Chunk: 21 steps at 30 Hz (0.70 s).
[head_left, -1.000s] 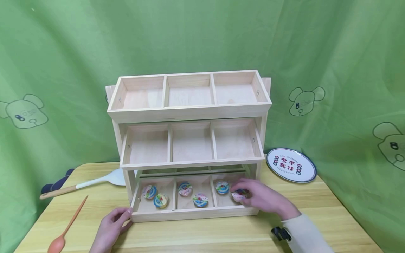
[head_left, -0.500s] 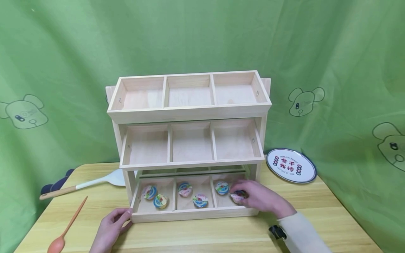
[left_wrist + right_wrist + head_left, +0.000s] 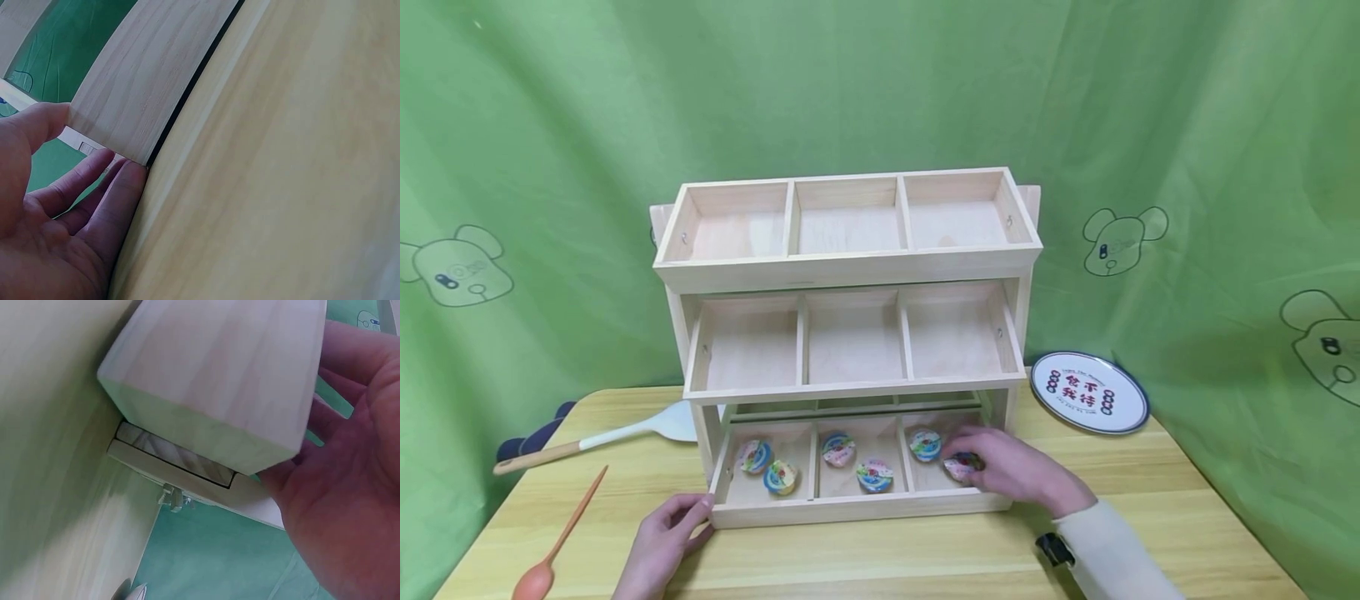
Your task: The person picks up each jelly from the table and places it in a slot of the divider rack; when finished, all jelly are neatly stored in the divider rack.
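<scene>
A pale wooden three-tier rack (image 3: 850, 271) stands on the table, each tier split into three compartments. In the bottom tray (image 3: 760, 514) lie several small jelly cups with printed lids, two to a compartment. My right hand (image 3: 1007, 467) reaches over the tray's right end, thumb and fingers round a pink-lidded jelly cup (image 3: 961, 468); beside it sits a blue-rimmed jelly cup (image 3: 926, 445). In the right wrist view the rack's wood hides those fingertips. My left hand (image 3: 662, 537) touches the tray's left front corner, its fingers (image 3: 119, 200) nearly straight against the end.
Left of the rack lie a white spatula (image 3: 670, 422) with a wooden handle and an orange spoon (image 3: 538, 575). A blue-rimmed plate (image 3: 1097, 392) with red lettering lies at the right. Green curtain (image 3: 865, 83) surrounds the wooden table (image 3: 865, 567).
My right hand has shifted slightly left, and the pink-lidded jelly cup with it. My left hand keeps its place at the tray's corner.
</scene>
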{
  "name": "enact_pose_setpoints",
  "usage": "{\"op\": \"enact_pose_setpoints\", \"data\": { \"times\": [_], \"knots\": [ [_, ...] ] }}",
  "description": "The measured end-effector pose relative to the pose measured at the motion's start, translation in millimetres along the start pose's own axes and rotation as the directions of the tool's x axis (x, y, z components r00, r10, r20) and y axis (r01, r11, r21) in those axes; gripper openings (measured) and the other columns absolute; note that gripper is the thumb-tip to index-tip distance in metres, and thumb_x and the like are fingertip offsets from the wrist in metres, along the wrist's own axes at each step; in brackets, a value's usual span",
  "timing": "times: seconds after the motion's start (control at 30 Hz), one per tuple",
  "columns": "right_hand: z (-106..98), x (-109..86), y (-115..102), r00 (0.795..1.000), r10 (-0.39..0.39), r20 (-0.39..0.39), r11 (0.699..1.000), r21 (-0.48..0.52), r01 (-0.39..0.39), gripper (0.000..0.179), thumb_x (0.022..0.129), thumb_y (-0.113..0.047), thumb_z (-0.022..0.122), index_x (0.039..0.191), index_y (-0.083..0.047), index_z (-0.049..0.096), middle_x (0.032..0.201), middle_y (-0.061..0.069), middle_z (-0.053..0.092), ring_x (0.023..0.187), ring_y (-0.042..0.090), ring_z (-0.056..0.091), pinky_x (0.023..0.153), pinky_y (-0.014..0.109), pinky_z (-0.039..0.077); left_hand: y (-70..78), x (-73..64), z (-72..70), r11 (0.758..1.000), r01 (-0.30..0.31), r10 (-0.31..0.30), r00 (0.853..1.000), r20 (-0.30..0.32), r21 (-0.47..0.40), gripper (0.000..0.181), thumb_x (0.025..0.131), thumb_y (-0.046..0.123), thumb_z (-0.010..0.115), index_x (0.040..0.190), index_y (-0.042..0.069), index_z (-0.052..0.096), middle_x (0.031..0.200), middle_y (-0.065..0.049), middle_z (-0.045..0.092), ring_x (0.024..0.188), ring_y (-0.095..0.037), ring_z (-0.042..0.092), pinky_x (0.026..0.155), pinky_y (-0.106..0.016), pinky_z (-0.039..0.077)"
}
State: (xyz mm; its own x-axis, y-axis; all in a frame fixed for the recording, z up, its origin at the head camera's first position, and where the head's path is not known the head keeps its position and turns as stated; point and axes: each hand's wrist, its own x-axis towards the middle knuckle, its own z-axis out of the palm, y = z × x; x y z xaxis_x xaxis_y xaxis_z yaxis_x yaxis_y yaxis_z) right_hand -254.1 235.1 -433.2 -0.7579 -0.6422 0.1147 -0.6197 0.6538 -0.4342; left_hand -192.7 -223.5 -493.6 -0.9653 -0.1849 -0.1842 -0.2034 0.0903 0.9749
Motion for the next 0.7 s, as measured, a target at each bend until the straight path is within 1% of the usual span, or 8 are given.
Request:
{"op": "enact_pose_setpoints", "data": {
  "times": [0.17,0.27,0.4,0.5,0.6,0.7],
  "knots": [
    [0,-1.3,0,1.0,0.016,-0.002,1.0,0.006,-0.016,0.035,0.082,-0.004,0.073,0.116,-0.01,0.069,0.123,0.007,0.062,0.111,0.029,0.058,0.096,0.049,0.054,-1.1,0.0,0.1,1.0,0.006,-0.006,1.0,-0.001,-0.005,0.042,0.096,0.022,0.066,0.116,-0.014,0.058,0.119,-0.02,0.055,0.104,-0.019,0.057,0.09,-0.031,0.058],
    [-1,-4.3,-3,0.999,0.043,-0.014,0.999,0.02,-0.042,0.035,0.085,-0.007,0.073,0.119,-0.009,0.068,0.123,0.006,0.062,0.11,0.028,0.059,0.096,0.048,0.054,-1.5,0.3,1.0,1.0,0.009,-0.009,1.0,-0.001,-0.006,0.042,0.096,0.023,0.067,0.116,-0.013,0.058,0.118,-0.02,0.055,0.103,-0.018,0.057,0.089,-0.031,0.058],
    [-5,-10.5,-9,0.993,0.096,-0.065,0.995,0.039,-0.094,0.034,0.089,-0.013,0.071,0.122,-0.008,0.066,0.124,0.009,0.062,0.113,0.03,0.057,0.099,0.052,0.051,-1.2,1.1,1.8,1.0,0.004,-0.004,1.0,0.008,0.001,0.044,0.095,0.025,0.067,0.116,-0.013,0.058,0.119,-0.02,0.055,0.105,-0.019,0.057,0.09,-0.031,0.058],
    [-9,-15.7,-14,0.985,0.129,-0.112,0.991,0.052,-0.124,0.036,0.09,-0.014,0.069,0.125,-0.007,0.064,0.126,0.011,0.062,0.116,0.032,0.056,0.101,0.055,0.048,-0.4,1.1,2.2,1.0,-0.001,0.001,1.0,0.014,0.004,0.046,0.095,0.027,0.068,0.116,-0.013,0.058,0.12,-0.02,0.054,0.107,-0.021,0.056,0.09,-0.031,0.058],
    [-11,-21.5,-17,0.978,0.157,-0.14,0.987,0.062,-0.15,0.036,0.091,-0.013,0.067,0.127,-0.006,0.063,0.125,0.01,0.062,0.114,0.031,0.057,0.1,0.054,0.049,0.2,0.7,2.5,1.0,-0.001,0.001,1.0,0.01,0.002,0.045,0.095,0.026,0.068,0.116,-0.013,0.058,0.12,-0.02,0.054,0.106,-0.021,0.057,0.09,-0.031,0.058],
    [-13,-28.8,-20,0.968,0.19,-0.165,0.981,0.073,-0.18,0.035,0.092,-0.013,0.067,0.126,-0.007,0.063,0.121,0.006,0.063,0.108,0.027,0.059,0.094,0.05,0.053,-0.3,0.7,2.7,1.0,0.002,-0.002,1.0,0.002,-0.001,0.042,0.096,0.023,0.066,0.116,-0.013,0.058,0.119,-0.02,0.054,0.104,-0.019,0.057,0.09,-0.031,0.058]
  ]
}}
